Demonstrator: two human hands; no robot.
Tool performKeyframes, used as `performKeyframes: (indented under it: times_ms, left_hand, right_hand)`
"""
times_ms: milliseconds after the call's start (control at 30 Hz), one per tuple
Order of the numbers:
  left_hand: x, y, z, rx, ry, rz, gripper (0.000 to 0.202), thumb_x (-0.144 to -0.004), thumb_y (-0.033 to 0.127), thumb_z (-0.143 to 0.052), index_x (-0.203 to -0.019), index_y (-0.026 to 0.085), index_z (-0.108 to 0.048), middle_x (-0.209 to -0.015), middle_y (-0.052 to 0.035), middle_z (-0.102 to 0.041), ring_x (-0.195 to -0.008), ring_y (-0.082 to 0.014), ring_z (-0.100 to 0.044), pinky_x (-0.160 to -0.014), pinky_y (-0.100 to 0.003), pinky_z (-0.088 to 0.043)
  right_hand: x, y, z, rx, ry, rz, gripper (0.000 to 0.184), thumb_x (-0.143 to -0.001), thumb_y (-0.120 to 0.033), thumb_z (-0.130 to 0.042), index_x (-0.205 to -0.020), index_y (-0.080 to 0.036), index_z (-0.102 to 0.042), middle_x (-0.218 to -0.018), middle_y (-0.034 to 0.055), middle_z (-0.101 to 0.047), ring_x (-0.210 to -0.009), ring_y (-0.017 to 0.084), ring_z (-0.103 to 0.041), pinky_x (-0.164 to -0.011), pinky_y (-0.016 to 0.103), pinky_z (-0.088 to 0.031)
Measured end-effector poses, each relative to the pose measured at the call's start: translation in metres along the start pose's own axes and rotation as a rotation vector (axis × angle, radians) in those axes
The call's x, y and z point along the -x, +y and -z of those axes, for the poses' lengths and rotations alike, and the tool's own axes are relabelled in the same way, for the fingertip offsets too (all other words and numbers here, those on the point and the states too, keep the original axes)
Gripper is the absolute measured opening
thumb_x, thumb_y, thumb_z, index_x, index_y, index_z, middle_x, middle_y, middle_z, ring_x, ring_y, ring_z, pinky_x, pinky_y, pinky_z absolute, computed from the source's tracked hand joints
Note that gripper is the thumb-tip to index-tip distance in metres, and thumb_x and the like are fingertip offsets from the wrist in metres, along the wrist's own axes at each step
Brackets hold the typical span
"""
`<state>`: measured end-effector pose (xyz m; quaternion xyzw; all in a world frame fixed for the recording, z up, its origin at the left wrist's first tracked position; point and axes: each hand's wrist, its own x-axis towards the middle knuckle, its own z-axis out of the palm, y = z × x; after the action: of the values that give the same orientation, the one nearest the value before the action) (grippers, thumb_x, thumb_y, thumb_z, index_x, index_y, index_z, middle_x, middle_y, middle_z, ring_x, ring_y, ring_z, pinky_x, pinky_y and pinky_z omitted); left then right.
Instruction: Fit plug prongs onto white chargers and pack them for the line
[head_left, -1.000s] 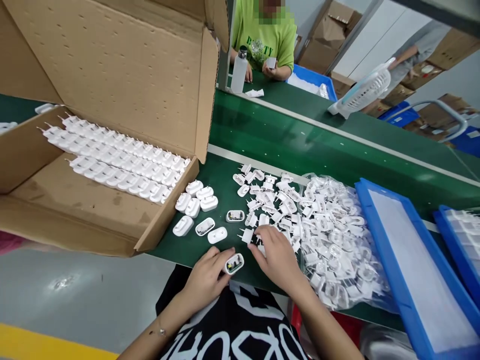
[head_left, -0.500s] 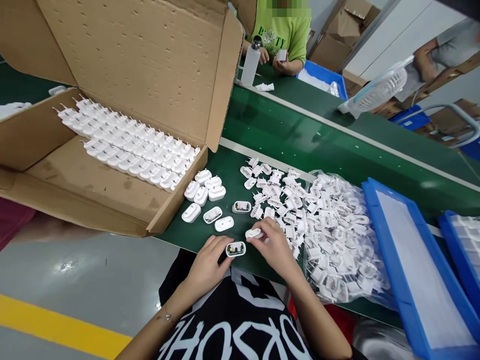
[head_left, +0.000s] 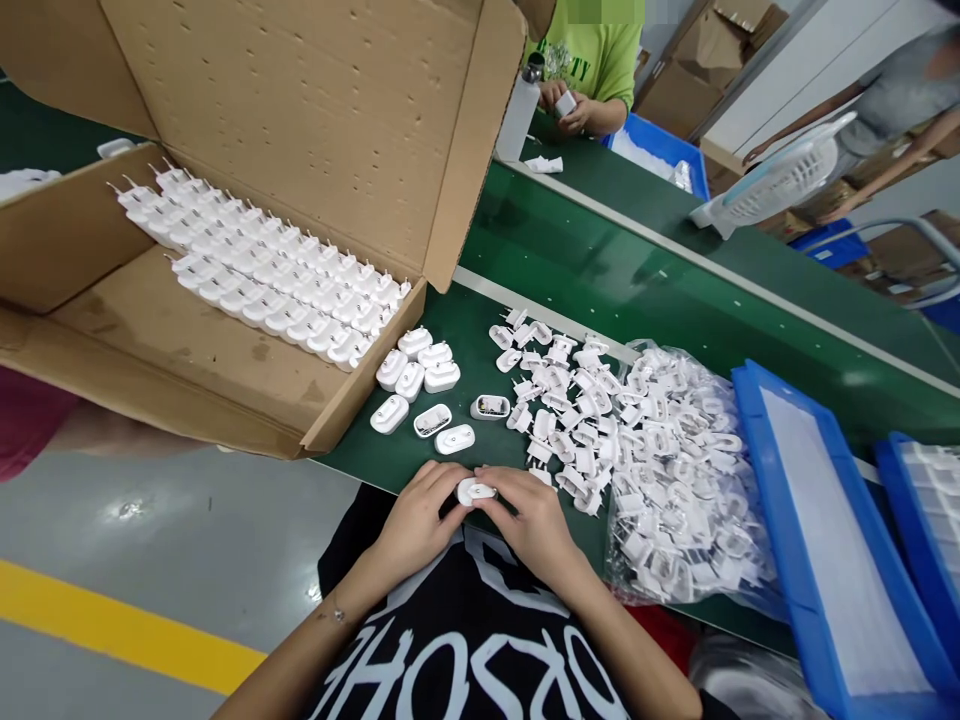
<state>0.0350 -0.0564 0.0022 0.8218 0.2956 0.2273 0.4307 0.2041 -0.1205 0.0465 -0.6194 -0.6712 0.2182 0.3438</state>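
Between my two hands, near the front edge of the green table, is a white plug charger [head_left: 475, 491] with its pin side facing up. My left hand [head_left: 424, 515] grips its left end between thumb and fingers. At the other end, my right hand [head_left: 526, 512] pinches the cover on top. Just beyond lie a closed charger [head_left: 455, 439] and two open housings, one housing [head_left: 433, 421] to the left and another housing [head_left: 490, 406] with parts showing inside. Several closed chargers [head_left: 409, 381] cluster by the box.
At left, a cardboard box [head_left: 322, 432] holds rows of chargers [head_left: 277, 280]. Loose white plug covers [head_left: 559, 390] spread right of the housings, beside a full plastic bag [head_left: 682, 480]. A blue tray [head_left: 817, 520] stands far right. Across the divider, a person in green [head_left: 592, 70] handles a white piece.
My right hand has moved left and brought the plug cover onto the open housing in my left hand. The housing's inside is now hidden. The view has shifted slightly.
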Motion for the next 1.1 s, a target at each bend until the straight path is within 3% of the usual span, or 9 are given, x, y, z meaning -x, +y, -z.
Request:
performKeyframes:
  times_ms: [267,467,600,700,800,867,967,1033,1100]
  left_hand:
    - [0.008,-0.002,-0.005,0.139,0.148,-0.055,0.022,-0.089,0.017,-0.053,-0.110,0.024,-0.055,-0.111,-0.0039,-0.061,-0.100,-0.0157,-0.057,-0.086,-0.029,-0.048]
    - [0.003,0.003,-0.004,0.048,0.060,-0.044,0.020,-0.090,0.022,-0.049,-0.110,0.021,-0.052,-0.108,-0.0068,-0.061,-0.101,-0.0188,-0.057,-0.089,-0.034,-0.047]
    - [0.016,0.018,0.022,0.025,-0.053,-0.069,0.021,-0.087,0.025,-0.052,-0.108,0.021,-0.055,-0.099,-0.0052,-0.064,-0.089,-0.0174,-0.061,-0.080,-0.029,-0.050]
    - [0.038,0.029,0.079,-0.008,0.172,-0.027,0.025,-0.083,0.025,-0.056,-0.108,0.023,-0.057,-0.098,-0.0038,-0.066,-0.085,-0.0163,-0.063,-0.076,-0.028,-0.052]
    - [0.048,0.018,0.173,-0.242,0.656,0.161,0.031,-0.079,0.033,-0.060,-0.108,0.021,-0.056,-0.101,-0.0058,-0.065,-0.091,-0.0209,-0.063,-0.081,-0.035,-0.052]
    - [0.036,-0.008,0.241,-0.425,0.815,0.387,0.039,-0.073,0.042,-0.065,-0.104,0.020,-0.056,-0.097,-0.0050,-0.066,-0.085,-0.0243,-0.065,-0.077,-0.040,-0.054]
    - [-0.002,-0.060,0.318,-0.550,0.833,0.548,0.030,-0.074,0.043,-0.066,-0.090,0.020,-0.056,-0.089,-0.0065,-0.066,-0.088,-0.0307,-0.065,-0.082,-0.047,-0.052]
    - [-0.029,-0.091,0.341,-0.602,0.763,0.581,0.029,-0.072,0.043,-0.067,-0.077,0.019,-0.052,-0.073,-0.0055,-0.062,-0.079,-0.0318,-0.066,-0.078,-0.047,-0.053]
    - [-0.051,-0.113,0.347,-0.605,0.699,0.533,0.034,-0.072,0.049,-0.065,-0.067,0.019,-0.050,-0.061,-0.0032,-0.056,-0.067,-0.0274,-0.065,-0.073,-0.043,-0.054]
  right_hand:
    - [-0.005,0.008,0.004,-0.133,-0.115,-0.036,0.013,-0.090,-0.026,-0.060,-0.102,-0.023,-0.064,-0.095,0.0045,-0.065,-0.090,0.019,-0.060,-0.079,0.033,-0.050]
    - [0.009,0.013,-0.004,-0.223,-0.106,-0.076,0.019,-0.092,-0.020,-0.053,-0.110,-0.022,-0.060,-0.104,0.0065,-0.062,-0.090,0.018,-0.061,-0.077,0.029,-0.051]
    - [0.017,0.006,-0.006,-0.286,-0.085,-0.095,0.028,-0.088,-0.021,-0.057,-0.116,-0.023,-0.056,-0.089,0.0035,-0.066,-0.070,0.016,-0.062,-0.066,0.026,-0.053]
    - [0.014,-0.001,0.005,-0.334,-0.079,-0.032,0.038,-0.090,-0.021,-0.053,-0.127,-0.026,-0.050,-0.112,0.0088,-0.063,-0.079,0.018,-0.064,-0.073,0.031,-0.056]
    - [0.006,0.000,0.017,-0.276,0.105,-0.015,0.028,-0.092,-0.019,-0.047,-0.118,-0.027,-0.054,-0.126,0.0115,-0.056,-0.084,0.020,-0.065,-0.073,0.035,-0.057]
    - [0.002,0.003,0.018,-0.229,0.174,-0.037,0.023,-0.092,-0.019,-0.047,-0.111,-0.027,-0.057,-0.122,0.0117,-0.058,-0.083,0.021,-0.065,-0.070,0.036,-0.057]
    - [0.003,0.005,0.008,-0.201,0.182,-0.039,0.020,-0.092,-0.019,-0.047,-0.105,-0.027,-0.060,-0.118,0.0113,-0.060,-0.096,0.025,-0.065,-0.070,0.035,-0.059]
    - [0.006,0.004,-0.002,-0.193,0.165,-0.042,0.019,-0.092,-0.019,-0.047,-0.103,-0.027,-0.060,-0.118,0.0107,-0.061,-0.106,0.026,-0.062,-0.073,0.035,-0.059]
    - [0.010,0.003,-0.008,-0.178,0.155,-0.056,0.019,-0.093,-0.018,-0.047,-0.102,-0.027,-0.060,-0.118,0.0103,-0.060,-0.108,0.026,-0.060,-0.077,0.036,-0.058]
